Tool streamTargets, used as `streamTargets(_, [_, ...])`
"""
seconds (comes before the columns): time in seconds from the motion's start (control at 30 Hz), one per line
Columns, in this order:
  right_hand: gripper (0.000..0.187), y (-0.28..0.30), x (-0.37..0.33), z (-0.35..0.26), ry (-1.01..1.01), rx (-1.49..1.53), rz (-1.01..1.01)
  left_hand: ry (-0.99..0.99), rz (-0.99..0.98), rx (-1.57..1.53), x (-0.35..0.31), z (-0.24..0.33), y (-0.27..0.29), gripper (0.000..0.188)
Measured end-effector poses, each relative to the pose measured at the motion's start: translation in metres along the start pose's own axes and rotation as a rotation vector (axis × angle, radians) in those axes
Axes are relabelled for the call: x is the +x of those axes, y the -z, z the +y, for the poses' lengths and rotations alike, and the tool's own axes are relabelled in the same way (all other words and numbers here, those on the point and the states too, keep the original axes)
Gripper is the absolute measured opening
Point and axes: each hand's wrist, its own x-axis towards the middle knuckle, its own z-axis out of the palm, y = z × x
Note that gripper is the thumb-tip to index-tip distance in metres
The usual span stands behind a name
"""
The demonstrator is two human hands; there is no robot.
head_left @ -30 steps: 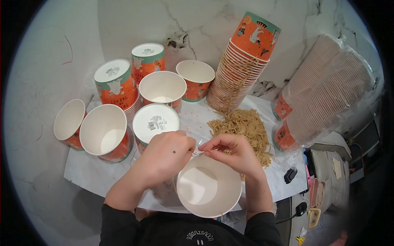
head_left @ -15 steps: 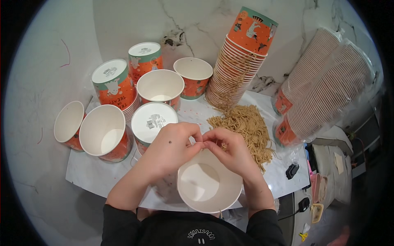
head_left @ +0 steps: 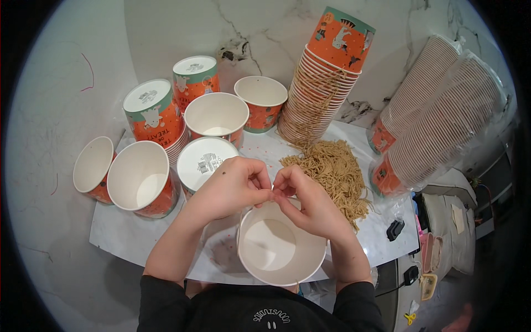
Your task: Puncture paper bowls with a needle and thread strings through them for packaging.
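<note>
The near tub [head_left: 301, 249], white inside and open upward, sits right below both hands. The left hand [head_left: 238, 180] and right hand [head_left: 307, 205] meet over its far rim, thumb and forefinger of each pressed together at the tips; whatever they pinch is too small to tell. Meeting there probably keeps the fine work at the rim itself, with the wrists spread to either side. What bears the tub's weight is hidden; it may rest on the lap or lean against the bench.

Just beyond the tub and to its right lies a tan twine pile [head_left: 332, 177], within easy reach of the right hand, which seems a handy place for it. Farther beyond stands a tall tub stack [head_left: 321, 94] with twine trailing down it. An upturned tub [head_left: 203, 163] sits beyond and left of the near tub, just behind the left hand; nested and bagged stacks [head_left: 448, 122] lean well to its right, perhaps for lack of floor space.

The bench [head_left: 124, 235] ends at its near side under the tub, whose near rim reaches past that edge. Bench surface shows left of the tub, giving the left elbow room; to the right, the twine crowds the right hand.
</note>
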Motion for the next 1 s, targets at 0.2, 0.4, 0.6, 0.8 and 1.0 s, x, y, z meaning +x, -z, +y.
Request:
streamTargets(0.2, [0.022,0.001,-0.001,0.002,-0.066,0.072,0.112,0.017,0.001,0.152,-0.008,0.018,0.002,0.014])
streamTargets(0.4, [0.021,0.0,0.0,-0.007,-0.082,0.12,0.126,-0.064,0.075,0.222,-0.019,0.018,-0.003,0.01])
streamTargets(0.6, [0.02,0.0,-0.003,-0.012,-0.05,-0.024,0.082,-0.096,0.094,0.171,-0.015,0.015,-0.013,0.008])
streamTargets(0.8, [0.023,-0.001,-0.002,-0.011,0.133,-0.198,0.063,-0.124,0.123,0.223,-0.012,0.009,-0.012,0.011])
streamTargets(1.0, [0.023,0.003,-0.002,-0.008,0.158,-0.248,0.002,-0.045,0.144,0.233,-0.01,0.013,-0.008,0.02])
